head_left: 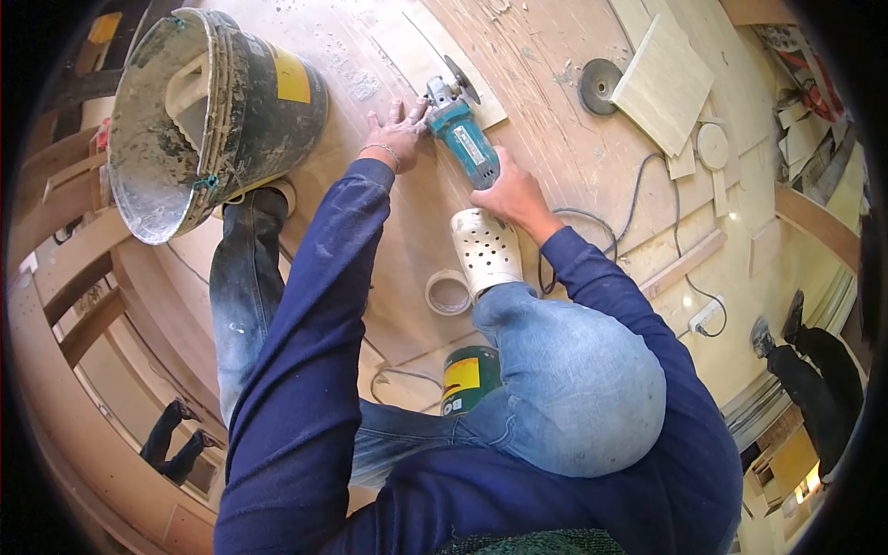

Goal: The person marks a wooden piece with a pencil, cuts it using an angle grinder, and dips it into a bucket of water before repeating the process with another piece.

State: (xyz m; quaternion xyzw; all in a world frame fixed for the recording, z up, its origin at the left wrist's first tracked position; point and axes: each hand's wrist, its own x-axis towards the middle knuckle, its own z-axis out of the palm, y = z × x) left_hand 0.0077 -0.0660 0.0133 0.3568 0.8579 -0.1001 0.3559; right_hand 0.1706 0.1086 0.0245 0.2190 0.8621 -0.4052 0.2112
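A teal angle grinder [467,145] lies across the upper middle of the view, its thin dark disc [462,78] standing on edge over a pale tile [416,48]. A dark straight line runs along that tile, leading to the disc. My right hand [514,196] is wrapped around the rear of the grinder's body. With fingers spread, my left hand [398,137] rests at the tile's lower-left edge, its fingertips close to the grinder's head. Just below the grinder is my white clog [486,250].
A plaster-crusted bucket [273,106] lies tilted at left. A roll of tape [449,292] and green tin [470,375] sit near my legs. Right are a round disc [599,87], tile pieces [663,85], a cord [678,222] and power strip [707,314]. Another person's legs [814,388] show far right.
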